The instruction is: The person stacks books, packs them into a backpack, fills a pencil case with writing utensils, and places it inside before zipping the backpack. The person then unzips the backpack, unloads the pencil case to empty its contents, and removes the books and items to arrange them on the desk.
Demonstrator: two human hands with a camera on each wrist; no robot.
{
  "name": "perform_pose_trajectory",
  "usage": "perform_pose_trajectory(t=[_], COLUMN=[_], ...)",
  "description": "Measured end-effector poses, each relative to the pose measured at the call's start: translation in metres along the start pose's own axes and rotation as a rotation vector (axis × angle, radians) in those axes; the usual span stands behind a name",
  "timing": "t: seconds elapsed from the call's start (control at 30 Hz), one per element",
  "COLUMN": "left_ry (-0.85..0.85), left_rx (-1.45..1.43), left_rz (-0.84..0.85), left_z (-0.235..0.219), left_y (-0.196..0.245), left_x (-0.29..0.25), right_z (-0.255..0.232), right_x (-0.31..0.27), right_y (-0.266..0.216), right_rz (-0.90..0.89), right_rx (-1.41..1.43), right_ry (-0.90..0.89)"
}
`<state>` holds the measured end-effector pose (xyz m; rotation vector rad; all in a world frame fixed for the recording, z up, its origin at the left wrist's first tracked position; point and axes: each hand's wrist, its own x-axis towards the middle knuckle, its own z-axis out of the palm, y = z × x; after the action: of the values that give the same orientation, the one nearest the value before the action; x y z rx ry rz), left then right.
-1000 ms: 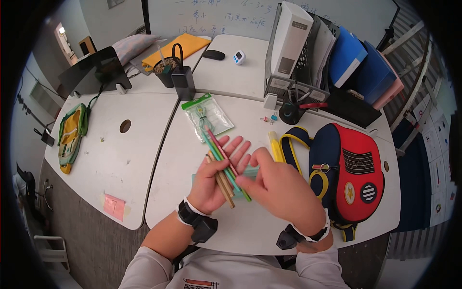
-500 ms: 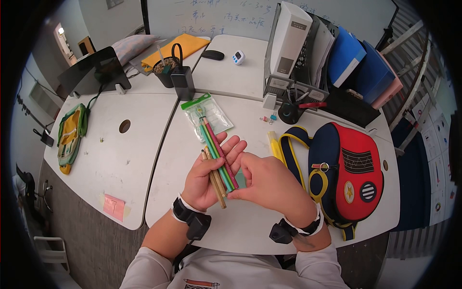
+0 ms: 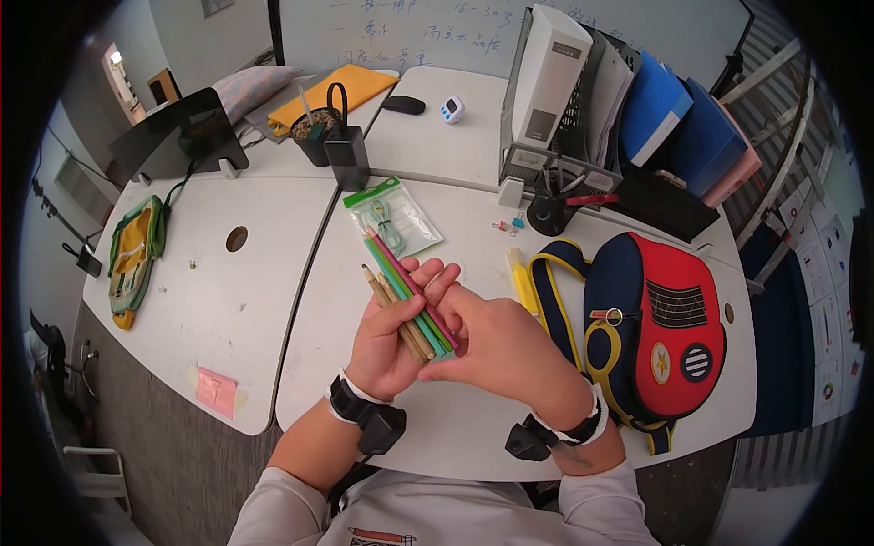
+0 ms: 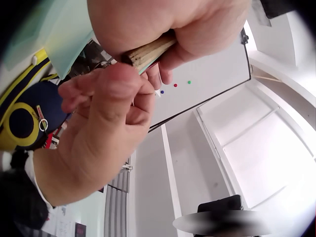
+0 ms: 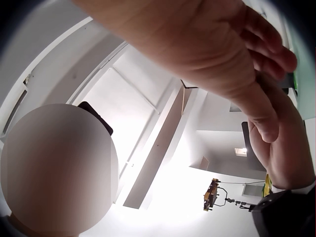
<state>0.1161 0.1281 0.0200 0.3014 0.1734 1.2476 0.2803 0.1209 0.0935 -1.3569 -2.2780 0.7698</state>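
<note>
A bundle of colored pencils (image 3: 401, 296) lies slantwise across my left hand (image 3: 378, 350). The thumb crosses over them and the palm is turned up. Magenta, green and teal pencils sit beside bare-wood ones. At their lower ends is my right hand (image 3: 505, 350), its fingers curled about the ends and the thumb below them. In the left wrist view, the right thumb (image 4: 118, 84) meets the ends of the wooden pencils (image 4: 150, 52). Just beyond the left fingertips lies a clear plastic pouch (image 3: 414, 223) with a green top and a coiled teal cord.
To the right lies a navy and red backpack (image 3: 655, 328), with a yellow stick (image 3: 521, 278) beside its strap. Behind stand a file rack (image 3: 569, 168) and a black pen holder (image 3: 548, 216). A green and yellow pouch (image 3: 137, 259) sits at the far left.
The wooden pencils have slid up through my left hand, and the pencils' lower ends now lie nearly level. The right hand has moved in closer around those ends.
</note>
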Motion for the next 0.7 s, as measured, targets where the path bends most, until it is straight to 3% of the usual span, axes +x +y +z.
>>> perform_pose_trajectory(t=[0.07, 0.17, 0.23, 0.3, 0.37, 0.43, 0.5, 0.6, 0.7], left_ry=[-0.025, -0.133, -0.085, -0.330, -0.371, -0.479, -0.449, -0.412, -0.418], left_rx=[0.128, 0.163, 0.282, 0.879, 0.895, 1.063, 1.053, 1.429, 1.686], left_rz=[0.124, 0.106, 0.145, 0.409, 0.435, 0.481, 0.431, 0.488, 0.246], left_z=[0.003, 0.008, 0.006, -0.005, -0.003, -0.001, 0.007, 0.004, 0.003], left_y=[-0.002, -0.005, -0.011, -0.019, -0.022, -0.017, -0.004, 0.032, 0.059], left_x=[0.002, -0.002, -0.006, -0.004, -0.007, -0.006, -0.006, 0.004, 0.007], right_z=[-0.001, 0.013, 0.017, 0.021, 0.026, 0.022, 0.006, -0.036, -0.042], right_x=[0.000, 0.003, 0.005, 0.004, 0.003, -0.001, -0.003, -0.008, -0.011], right_y=[0.001, 0.004, 0.002, 0.006, 0.014, 0.013, 0.017, 0.019, 0.029], right_rz=[0.087, 0.059, 0.067, 0.076, -0.146, -0.087, -0.007, 0.091, 0.113], right_rx=[0.203, 0.354, 0.315, 0.277, 0.289, 0.307, 0.203, 0.143, 0.015], right_ry=[-0.083, 0.016, -0.026, -0.073, -0.101, -0.065, -0.063, -0.234, -0.380])
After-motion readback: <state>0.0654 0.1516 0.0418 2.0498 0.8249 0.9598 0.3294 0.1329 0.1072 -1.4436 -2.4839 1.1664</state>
